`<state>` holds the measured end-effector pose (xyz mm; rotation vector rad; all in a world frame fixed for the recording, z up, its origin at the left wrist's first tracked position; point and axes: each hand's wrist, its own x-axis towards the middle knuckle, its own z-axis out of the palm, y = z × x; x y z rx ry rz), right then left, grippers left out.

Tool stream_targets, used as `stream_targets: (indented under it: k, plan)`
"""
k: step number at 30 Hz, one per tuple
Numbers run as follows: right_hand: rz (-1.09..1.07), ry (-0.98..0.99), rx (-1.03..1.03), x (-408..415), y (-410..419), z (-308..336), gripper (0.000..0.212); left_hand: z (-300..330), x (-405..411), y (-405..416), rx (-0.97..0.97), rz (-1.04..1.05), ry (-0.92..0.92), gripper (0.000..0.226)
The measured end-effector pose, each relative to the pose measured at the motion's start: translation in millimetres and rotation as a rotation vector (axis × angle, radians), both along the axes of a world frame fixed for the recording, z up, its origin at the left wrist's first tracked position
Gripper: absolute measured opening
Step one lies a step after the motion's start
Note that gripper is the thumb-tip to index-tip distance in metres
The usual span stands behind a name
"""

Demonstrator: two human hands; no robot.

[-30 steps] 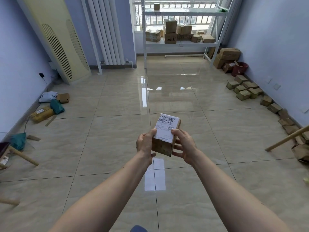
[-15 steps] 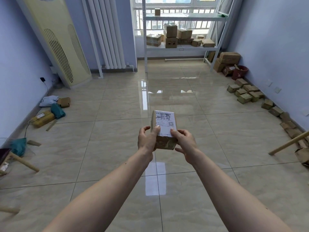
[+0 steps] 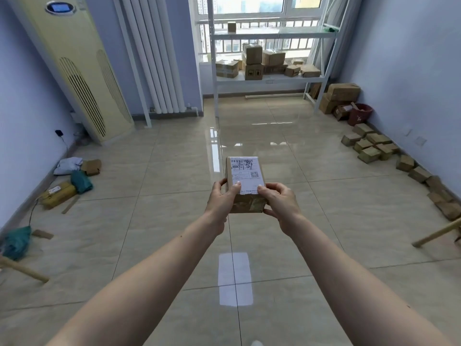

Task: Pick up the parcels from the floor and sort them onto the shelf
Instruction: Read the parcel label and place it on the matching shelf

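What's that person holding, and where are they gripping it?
A small cardboard parcel, gripped at its near end: left hand on the left edge, right hand on the right, thumbs on the label.

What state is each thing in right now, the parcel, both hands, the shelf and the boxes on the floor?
parcel: held up, label facing the camera
left hand: gripping the parcel's left side
right hand: gripping its right side
shelf: middle level partly filled with boxes
floor boxes: lined along the right wall
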<state>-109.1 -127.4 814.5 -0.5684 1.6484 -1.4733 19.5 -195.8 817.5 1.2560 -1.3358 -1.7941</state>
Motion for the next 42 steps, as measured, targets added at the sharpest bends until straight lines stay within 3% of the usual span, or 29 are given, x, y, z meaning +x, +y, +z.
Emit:
stream_targets:
  k: [6, 11, 15, 20, 42]
  plan:
    - [0.034, 0.013, -0.03, -63.4, -51.1, 18.4, 0.032, 13.7, -49.8, -56.0, -0.022, -0.098, 0.022, 0.053]
    - [0.066, 0.011, -0.055, -106.5, -99.4, 25.6, 0.027, 24.2, -85.1, -104.3, -0.071, -0.182, 0.103, 0.027]
    - [0.094, 0.007, -0.072, -133.2, -145.2, 23.8, 0.027, 12.5, -112.1, -155.3, -0.104, -0.16, 0.152, 0.043]
    - [0.101, 0.023, -0.068, -161.9, -219.5, 17.9, 0.029, 3.1, -142.4, -229.2, -0.119, -0.125, 0.183, 0.03]
    - [0.035, 0.058, -0.1, -334.5, -547.6, 27.2, 0.042, 4.1, -315.7, -572.4, -0.226, -0.264, 0.178, 0.041]
